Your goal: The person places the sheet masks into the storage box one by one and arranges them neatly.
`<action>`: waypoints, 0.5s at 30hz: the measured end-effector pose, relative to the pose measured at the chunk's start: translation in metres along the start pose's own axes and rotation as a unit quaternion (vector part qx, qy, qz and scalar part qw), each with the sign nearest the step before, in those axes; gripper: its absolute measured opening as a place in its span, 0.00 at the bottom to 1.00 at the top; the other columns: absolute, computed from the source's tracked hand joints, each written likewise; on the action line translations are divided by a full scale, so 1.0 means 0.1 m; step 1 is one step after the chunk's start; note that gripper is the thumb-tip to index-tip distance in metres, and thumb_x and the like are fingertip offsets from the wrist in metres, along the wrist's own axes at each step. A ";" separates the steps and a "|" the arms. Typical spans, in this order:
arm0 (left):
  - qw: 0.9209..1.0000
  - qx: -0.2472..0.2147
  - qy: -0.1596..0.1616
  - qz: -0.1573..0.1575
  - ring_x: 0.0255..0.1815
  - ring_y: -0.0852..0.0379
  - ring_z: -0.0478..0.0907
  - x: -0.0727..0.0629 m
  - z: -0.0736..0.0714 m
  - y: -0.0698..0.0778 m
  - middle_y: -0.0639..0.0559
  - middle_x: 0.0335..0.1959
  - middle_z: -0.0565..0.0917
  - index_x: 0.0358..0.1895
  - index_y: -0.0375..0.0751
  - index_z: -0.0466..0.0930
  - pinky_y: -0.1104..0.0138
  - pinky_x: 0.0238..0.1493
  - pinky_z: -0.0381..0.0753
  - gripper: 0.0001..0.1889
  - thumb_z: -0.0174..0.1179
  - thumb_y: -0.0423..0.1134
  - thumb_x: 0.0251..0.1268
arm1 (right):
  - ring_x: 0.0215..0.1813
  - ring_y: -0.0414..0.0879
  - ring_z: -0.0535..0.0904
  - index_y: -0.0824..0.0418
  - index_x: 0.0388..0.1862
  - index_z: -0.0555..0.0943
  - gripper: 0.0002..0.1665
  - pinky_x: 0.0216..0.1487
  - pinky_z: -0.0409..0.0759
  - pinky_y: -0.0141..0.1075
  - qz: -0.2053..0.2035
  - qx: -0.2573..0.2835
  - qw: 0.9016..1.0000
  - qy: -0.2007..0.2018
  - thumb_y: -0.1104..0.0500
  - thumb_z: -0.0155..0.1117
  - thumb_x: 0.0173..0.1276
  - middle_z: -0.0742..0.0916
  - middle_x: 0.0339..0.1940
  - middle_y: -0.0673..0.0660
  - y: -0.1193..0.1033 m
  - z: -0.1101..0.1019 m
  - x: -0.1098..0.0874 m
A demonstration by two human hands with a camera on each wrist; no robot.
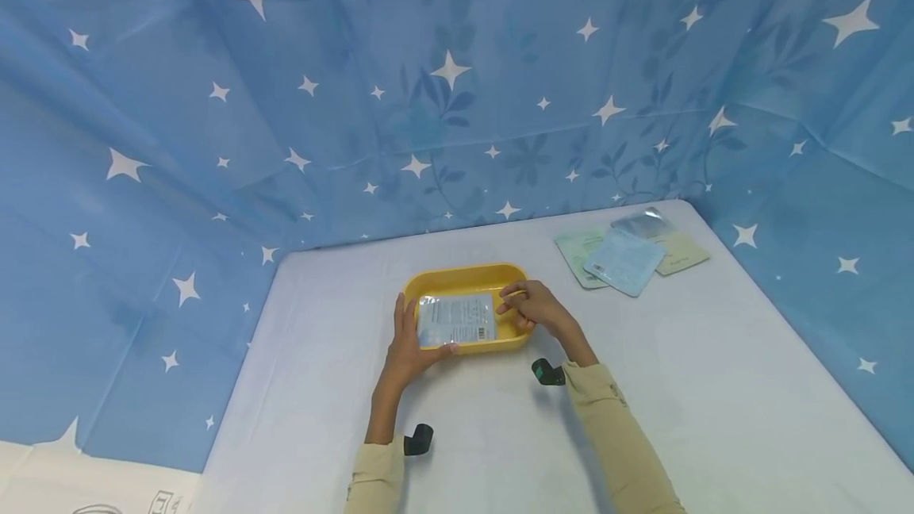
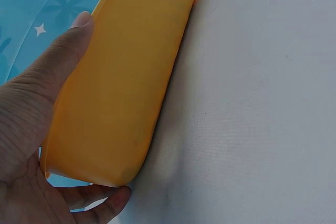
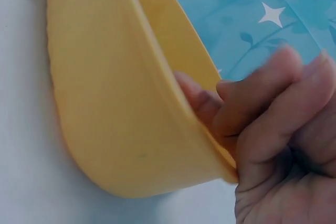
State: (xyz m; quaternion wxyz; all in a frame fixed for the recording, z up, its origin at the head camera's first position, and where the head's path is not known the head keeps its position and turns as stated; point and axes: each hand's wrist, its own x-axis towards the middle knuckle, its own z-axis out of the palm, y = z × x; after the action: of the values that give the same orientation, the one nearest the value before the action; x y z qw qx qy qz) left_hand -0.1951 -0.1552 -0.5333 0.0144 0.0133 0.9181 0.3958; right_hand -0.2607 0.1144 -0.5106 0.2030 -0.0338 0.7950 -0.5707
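Note:
A yellow plastic tray (image 1: 464, 270) stands on the white-covered table. Inside it lies a flat, shiny pale-blue sachet (image 1: 457, 317), printed with small text and a barcode. My left hand (image 1: 408, 351) grips the tray's left end, the thumb along the near rim and the fingers round the end wall, as the left wrist view shows (image 2: 47, 103). At the right end, my right hand (image 1: 531, 305) hovers with loosely bent fingers, some reaching over the rim into the tray. In the right wrist view nothing shows between those fingers (image 3: 273, 108).
Overlapping at the back right of the table lie a green sachet (image 1: 580, 248), a light-blue sachet (image 1: 625, 260) and a silver-and-yellow sachet (image 1: 678, 251). A blue star-patterned curtain (image 1: 457, 125) hangs behind and beside the white tabletop (image 1: 343, 300).

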 end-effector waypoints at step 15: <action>1.000 -0.001 -0.001 0.004 0.70 0.36 0.64 0.00 0.00 0.01 0.51 0.81 0.34 0.79 0.47 0.43 0.42 0.63 0.71 0.64 0.76 0.61 0.41 | 0.11 0.37 0.60 0.70 0.61 0.74 0.20 0.13 0.61 0.27 -0.039 0.102 0.994 0.029 0.61 0.52 0.76 0.81 0.35 0.70 0.12 -0.10 -0.13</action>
State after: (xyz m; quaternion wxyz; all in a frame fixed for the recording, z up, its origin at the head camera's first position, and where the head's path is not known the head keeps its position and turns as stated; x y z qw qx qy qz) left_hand -0.1951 -0.1549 -0.5326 0.0140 0.0177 0.9177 0.3967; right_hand -0.2501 0.1311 -0.5156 0.1597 -0.0278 0.7359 -0.6574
